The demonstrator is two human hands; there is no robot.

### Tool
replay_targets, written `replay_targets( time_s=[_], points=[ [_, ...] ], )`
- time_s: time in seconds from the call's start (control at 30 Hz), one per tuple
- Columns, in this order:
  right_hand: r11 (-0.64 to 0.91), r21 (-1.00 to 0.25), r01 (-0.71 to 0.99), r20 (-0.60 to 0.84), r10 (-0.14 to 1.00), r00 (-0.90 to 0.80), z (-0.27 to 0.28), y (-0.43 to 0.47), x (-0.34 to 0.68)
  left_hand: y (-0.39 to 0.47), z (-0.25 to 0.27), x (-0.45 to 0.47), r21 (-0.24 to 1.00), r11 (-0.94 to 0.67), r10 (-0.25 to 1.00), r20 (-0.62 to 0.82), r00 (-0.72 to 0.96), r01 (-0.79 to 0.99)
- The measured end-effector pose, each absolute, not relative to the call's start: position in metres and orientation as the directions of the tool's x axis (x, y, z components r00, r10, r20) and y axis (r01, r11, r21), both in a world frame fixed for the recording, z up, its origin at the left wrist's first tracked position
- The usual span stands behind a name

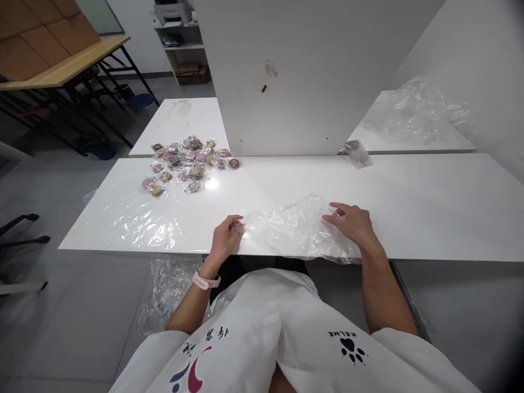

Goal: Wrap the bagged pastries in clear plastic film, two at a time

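Observation:
A crumpled clear plastic bag (286, 226) lies along the front edge of the white table, part of it hanging over the edge. My left hand (226, 236) has its fingers curled closed on the bag's left end. At the other end, my right hand (352, 222) pinches the plastic between thumb and fingers. A small reddish patch shows by those fingertips, too little to name. Farther off to the left lies a loose pile of small wrapped snacks (196, 172), pink, brown and tan in clear wrappers.
A clear plastic sheet (143, 221) covers the table's left front, and more plastic film (170, 292) hangs below. A white partition (295, 82) rises behind the table. Near its right foot lies a small clear packet (358, 154); crumpled film (421, 112) sits at the back right.

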State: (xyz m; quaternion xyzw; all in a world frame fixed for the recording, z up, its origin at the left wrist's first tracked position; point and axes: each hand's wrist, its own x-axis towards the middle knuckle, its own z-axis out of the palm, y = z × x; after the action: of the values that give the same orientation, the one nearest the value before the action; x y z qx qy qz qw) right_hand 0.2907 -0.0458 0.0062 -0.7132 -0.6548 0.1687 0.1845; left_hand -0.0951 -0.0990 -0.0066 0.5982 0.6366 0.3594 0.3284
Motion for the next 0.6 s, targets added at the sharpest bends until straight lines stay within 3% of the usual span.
replay_targets(
  time_s=[0.07,0.2,0.3,0.37,0.47,0.53,0.6],
  points=[
    [-0.030,-0.618,0.785,0.020,0.998,0.054,0.005,-0.043,0.281,-0.097,-0.003,-0.105,0.833,0.015,0.993,0.050,-0.102,0.553],
    [0.162,-0.807,0.568,0.323,0.926,0.194,0.037,-0.041,0.262,-0.092,0.010,-0.122,0.786,-0.033,0.967,0.180,-0.178,0.618],
    [0.422,-0.833,0.357,0.510,0.836,0.203,0.076,-0.048,0.264,-0.091,0.025,-0.132,0.755,-0.100,0.918,0.321,-0.233,0.648],
    [0.536,-0.802,0.264,0.576,0.811,0.103,0.096,-0.062,0.277,-0.094,0.034,-0.138,0.721,-0.137,0.885,0.398,-0.244,0.679],
    [0.544,-0.791,0.279,0.475,0.834,-0.281,0.107,-0.091,0.303,-0.105,0.040,-0.148,0.637,-0.178,0.889,0.431,-0.156,0.750],
    [0.484,-0.797,0.361,0.248,0.808,-0.535,0.100,-0.108,0.318,-0.116,0.043,-0.158,0.597,-0.195,0.944,0.330,-0.017,0.778],
    [0.394,-0.786,0.477,0.013,0.782,-0.624,0.086,-0.120,0.328,-0.126,0.047,-0.171,0.595,-0.211,0.977,0.147,0.153,0.776]
  ],
)
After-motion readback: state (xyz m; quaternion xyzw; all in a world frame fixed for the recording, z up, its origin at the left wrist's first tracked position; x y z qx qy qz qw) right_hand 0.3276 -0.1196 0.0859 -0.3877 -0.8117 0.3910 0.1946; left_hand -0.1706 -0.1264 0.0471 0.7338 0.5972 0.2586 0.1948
